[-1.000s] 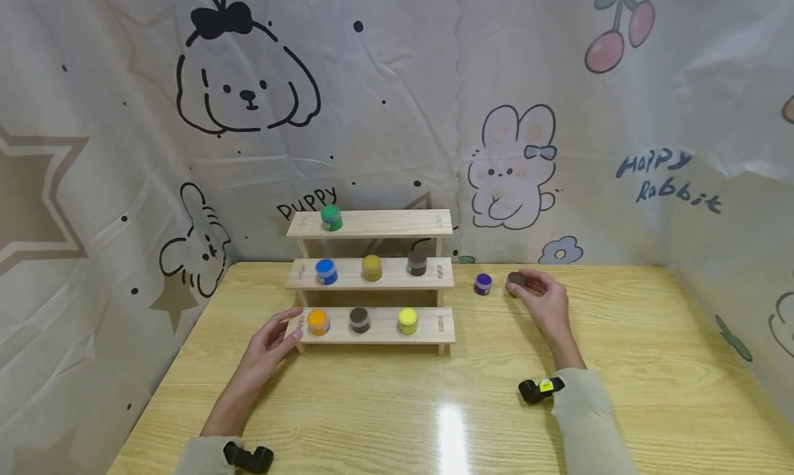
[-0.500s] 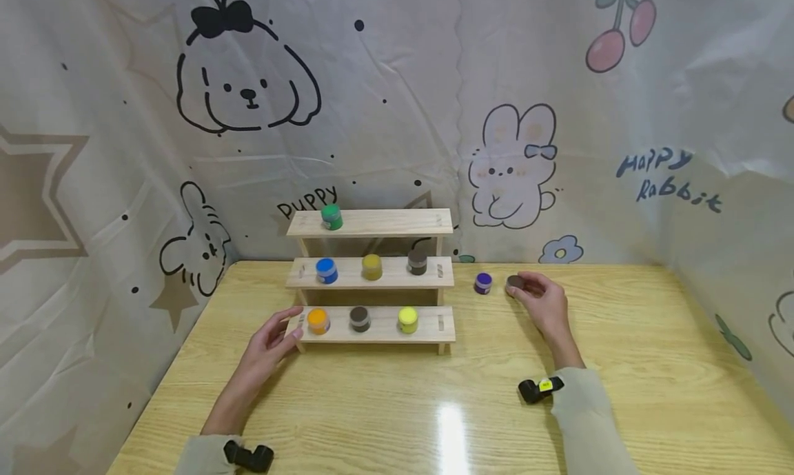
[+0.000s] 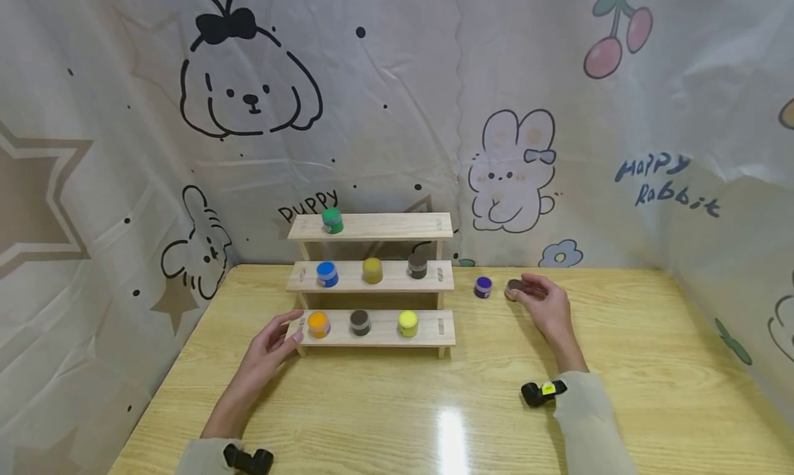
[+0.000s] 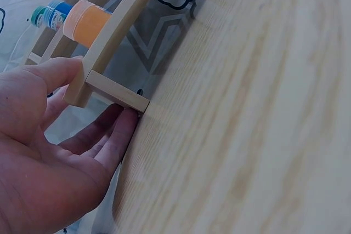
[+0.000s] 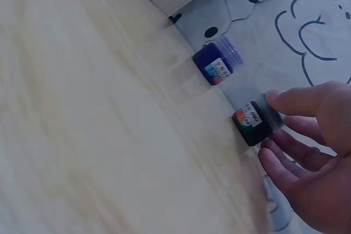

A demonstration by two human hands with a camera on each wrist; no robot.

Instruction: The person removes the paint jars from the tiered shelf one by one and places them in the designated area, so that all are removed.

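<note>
Near the table's back edge, my right hand (image 3: 548, 309) pinches a small dark paint jar (image 3: 513, 289) between thumb and fingers. The jar (image 5: 253, 124) stands upright on the table, its label showing in the right wrist view. A purple paint jar (image 3: 483, 287) stands just left of it. My left hand (image 3: 263, 354) holds the left end of the lowest shelf of a three-tier wooden stand (image 3: 375, 340). In the left wrist view, the left thumb (image 4: 63, 72) lies against the shelf end while the fingers reach the leg below.
The bottom tier bears an orange jar (image 3: 319, 325), a dark jar (image 3: 360, 322) and a yellow jar (image 3: 408, 323). On the middle tier stand blue (image 3: 327, 274), mustard (image 3: 372, 270) and dark (image 3: 418, 265) jars. A green jar (image 3: 332, 220) is on top. Printed cloth (image 3: 397, 144) hangs behind.
The head view has tipped slightly, so everything appears a little lower. Both hands and all the jars otherwise keep their places.
</note>
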